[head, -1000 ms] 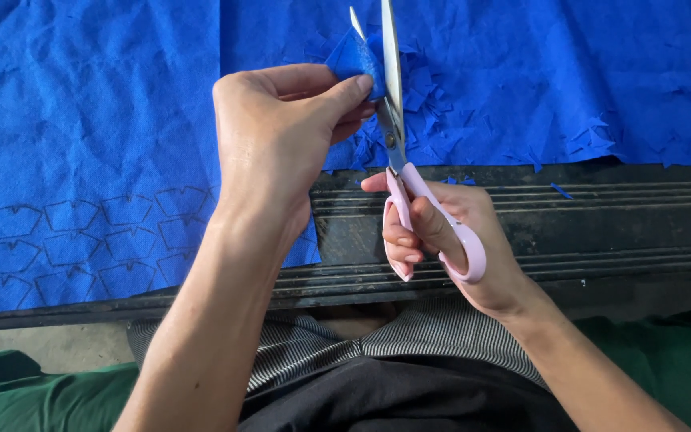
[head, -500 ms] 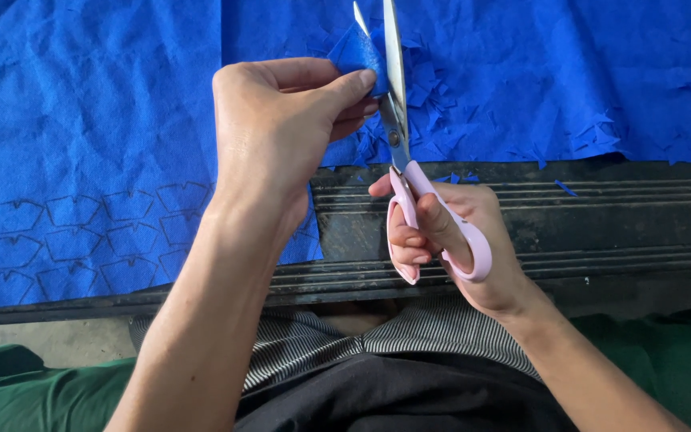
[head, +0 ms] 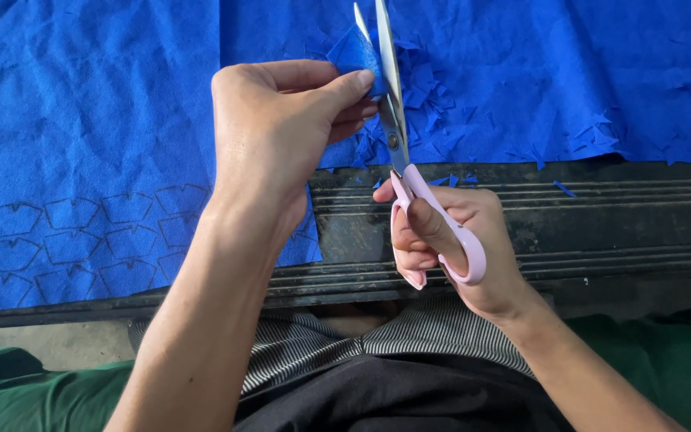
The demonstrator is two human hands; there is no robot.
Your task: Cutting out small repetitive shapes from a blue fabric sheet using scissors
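Left third of frame: blue cloth spread flat over the surface, with rows of outlined shapes printed at lower left.

Centre, upper half: left hand, clenched in a pinch, thumb and fingers grasping a small blue cloth piece. Piece held up just above and right of the knuckles, touching the inner side of the blades.

Just right of centre: scissors, pink handles, steel blades. Long axis near vertical in frame, tips at the top edge, handles low and tilted a little right. Blades parted, the cloth piece between them near the tips.

Centre right, lower: right hand, closed through the handle loops, gripping the scissors. Directly below the cloth piece; left hand nearer to it, in contact.

Upper centre to right: blue offcuts scattered on the cloth, a few on the dark ridged edge of the surface.

Bottom: striped garment and green fabric.
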